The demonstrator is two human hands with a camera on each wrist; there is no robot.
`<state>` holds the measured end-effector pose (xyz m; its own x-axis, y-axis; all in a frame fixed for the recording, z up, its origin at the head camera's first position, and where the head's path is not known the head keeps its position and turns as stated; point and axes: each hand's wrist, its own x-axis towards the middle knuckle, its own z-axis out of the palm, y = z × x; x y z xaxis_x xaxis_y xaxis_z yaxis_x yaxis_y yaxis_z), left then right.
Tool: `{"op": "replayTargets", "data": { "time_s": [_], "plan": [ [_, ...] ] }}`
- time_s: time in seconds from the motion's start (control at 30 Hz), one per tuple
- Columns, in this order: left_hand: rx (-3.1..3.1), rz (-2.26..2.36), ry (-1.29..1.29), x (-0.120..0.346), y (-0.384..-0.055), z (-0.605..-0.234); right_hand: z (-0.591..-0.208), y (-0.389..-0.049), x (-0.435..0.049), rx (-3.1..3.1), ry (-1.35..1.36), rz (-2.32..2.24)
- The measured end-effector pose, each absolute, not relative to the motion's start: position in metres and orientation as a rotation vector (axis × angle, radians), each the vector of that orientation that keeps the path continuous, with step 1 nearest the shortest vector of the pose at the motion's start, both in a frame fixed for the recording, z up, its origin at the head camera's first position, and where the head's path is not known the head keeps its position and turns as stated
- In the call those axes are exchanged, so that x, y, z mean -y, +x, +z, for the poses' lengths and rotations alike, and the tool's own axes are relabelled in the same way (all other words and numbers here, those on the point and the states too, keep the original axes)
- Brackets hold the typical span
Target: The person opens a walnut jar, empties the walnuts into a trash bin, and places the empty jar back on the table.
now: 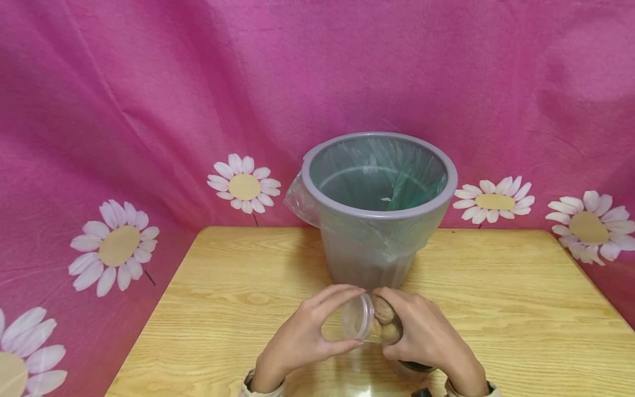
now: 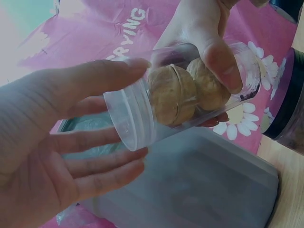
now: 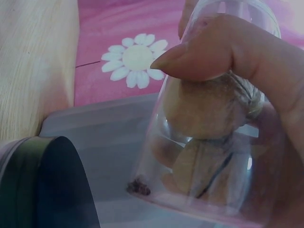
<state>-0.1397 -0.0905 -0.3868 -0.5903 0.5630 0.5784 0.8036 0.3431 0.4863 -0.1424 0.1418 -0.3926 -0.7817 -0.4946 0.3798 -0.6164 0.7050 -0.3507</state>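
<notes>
A clear cylindrical jar (image 2: 244, 71) lies tilted on its side between my hands, above the table's front part. Walnuts (image 2: 172, 95) show through its wall. My right hand (image 1: 429, 333) grips the jar's body, thumb on one side and fingers round the other. On the end facing left sits a translucent lid (image 1: 356, 317). My left hand (image 1: 307, 333) holds this lid at its rim between thumb and fingertips. In the right wrist view, dark crumbs (image 3: 138, 186) lie in the jar near its base.
Behind the hands stands a grey bin (image 1: 367, 267) with a clear-green liner (image 1: 407, 187) folded over its rim. A dark-rimmed round container (image 2: 290, 102) stands near my right hand. A small black object (image 1: 421, 392) shows at the front edge of the wooden table (image 1: 238, 309). Pink flowered cloth (image 1: 278, 71) hangs behind.
</notes>
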Motion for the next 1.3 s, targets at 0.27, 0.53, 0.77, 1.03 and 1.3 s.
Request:
{"op": "replayTargets", "data": {
  "time_s": [0.27, 0.53, 0.77, 1.03, 1.3],
  "plan": [
    [2.338, -1.065, -1.192, 0.0901, -0.1384, -0.3872, -0.3931, -0.1420, -0.1418, 2.649, 0.874, 0.657],
    [2.364, -1.113, -1.188, 0.0856, -0.1383, -0.3883, -0.3935, -0.1429, -0.1424, 2.643, 0.878, 0.676],
    [2.432, -1.161, -1.012, 0.0852, -0.1349, -0.3900, -0.3936, -0.1422, -0.1416, 2.673, 0.915, 0.692],
    [2.493, -1.205, -0.946, 0.0852, -0.1327, -0.3881, -0.3946, -0.1406, -0.1412, 2.669, 0.941, 0.723],
    [2.504, -1.319, -0.921, 0.0867, -0.1328, -0.3878, -0.3944, -0.1406, -0.1411, 2.668, 0.950, 0.733]
  ]
}}
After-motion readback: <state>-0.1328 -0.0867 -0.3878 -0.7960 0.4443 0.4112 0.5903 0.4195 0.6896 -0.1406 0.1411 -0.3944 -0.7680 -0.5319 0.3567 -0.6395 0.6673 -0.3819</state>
